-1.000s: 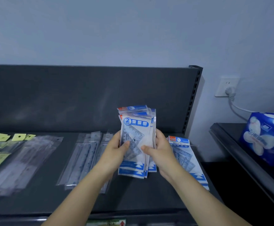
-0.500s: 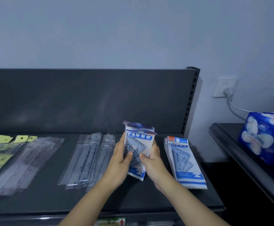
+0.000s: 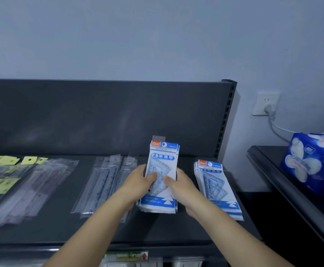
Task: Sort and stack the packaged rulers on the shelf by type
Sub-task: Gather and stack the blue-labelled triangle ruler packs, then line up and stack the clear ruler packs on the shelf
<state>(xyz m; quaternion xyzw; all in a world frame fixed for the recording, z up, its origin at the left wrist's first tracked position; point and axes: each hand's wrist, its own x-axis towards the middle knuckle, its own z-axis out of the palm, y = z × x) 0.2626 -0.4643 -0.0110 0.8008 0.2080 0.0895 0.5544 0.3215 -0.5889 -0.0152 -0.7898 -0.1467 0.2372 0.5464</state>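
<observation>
Blue-and-white packets of triangle rulers make up the held stack (image 3: 162,176), which both hands grip in the head view. The left hand (image 3: 138,182) closes on its left edge with the thumb across the front, and the right hand (image 3: 180,185) closes on its right edge the same way. Half a second ago the stack was raised and tilted with its top edges fanned; now it lies lower and squarer, its bottom end down at the dark shelf (image 3: 60,234), the packets evened up. A second ago it was held higher again, in front of the back panel.

Just to the right, apart from the hands, a second pile of triangle-ruler packets (image 3: 217,189) lies flat on the shelf, as it did before. To the left of the hands lie clear sleeves of straight rulers (image 3: 101,182), and further left a spread of long clear packets (image 3: 28,189) beside yellow-tagged packets (image 3: 1,174), all where they were. A blue tissue pack (image 3: 311,162) sits on the neighbouring dark desk (image 3: 269,170) at the right.
</observation>
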